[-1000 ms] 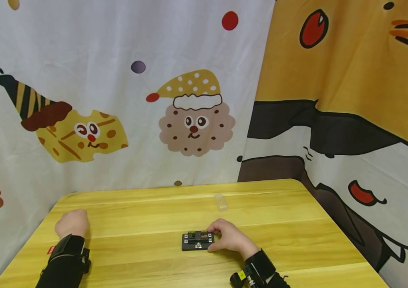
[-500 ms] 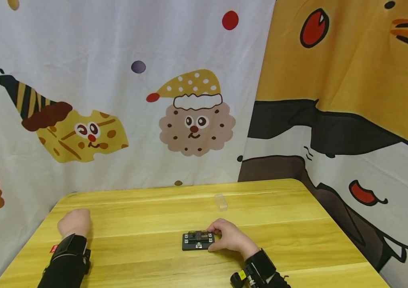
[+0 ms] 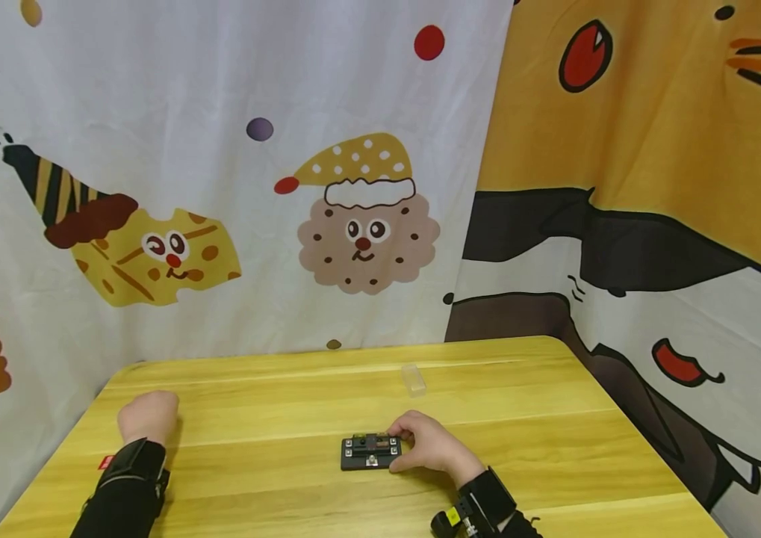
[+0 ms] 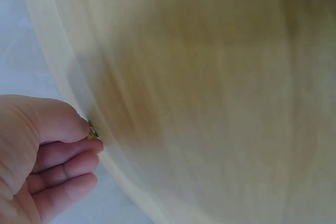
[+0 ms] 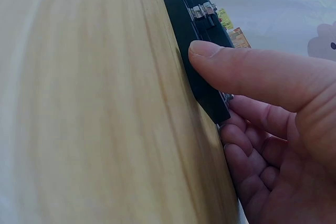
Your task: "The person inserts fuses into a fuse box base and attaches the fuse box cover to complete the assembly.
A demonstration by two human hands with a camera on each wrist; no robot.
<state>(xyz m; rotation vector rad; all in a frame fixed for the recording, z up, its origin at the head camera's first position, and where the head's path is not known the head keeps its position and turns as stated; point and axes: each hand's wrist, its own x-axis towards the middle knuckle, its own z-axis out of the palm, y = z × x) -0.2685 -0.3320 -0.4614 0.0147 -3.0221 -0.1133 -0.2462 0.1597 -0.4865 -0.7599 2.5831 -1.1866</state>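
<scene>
A small black rectangular base [image 3: 371, 463] lies on the wooden table, bearing a raised black block with silver metal fittings and some yellow and brown parts. My right hand [image 3: 434, 447] grips its right end, with thumb at the near edge and fingers at the far side; the thumb [image 5: 226, 66] lies along the base's side in the right wrist view. At the left of the table, my left hand [image 3: 149, 415] is held with its back to the head camera. In the left wrist view its thumb and forefinger pinch a tiny gold-coloured piece [image 4: 93, 132], mostly hidden.
A small clear plastic box [image 3: 413, 379] lies toward the back of the yellow wooden table [image 3: 272, 403]. A red tag [image 3: 106, 462] shows beside the left wrist. Behind the table hangs a cartoon-printed curtain [image 3: 219, 172].
My left hand has drifted a little to the right. The right hand keeps its grip on the black base, which stays in place.
</scene>
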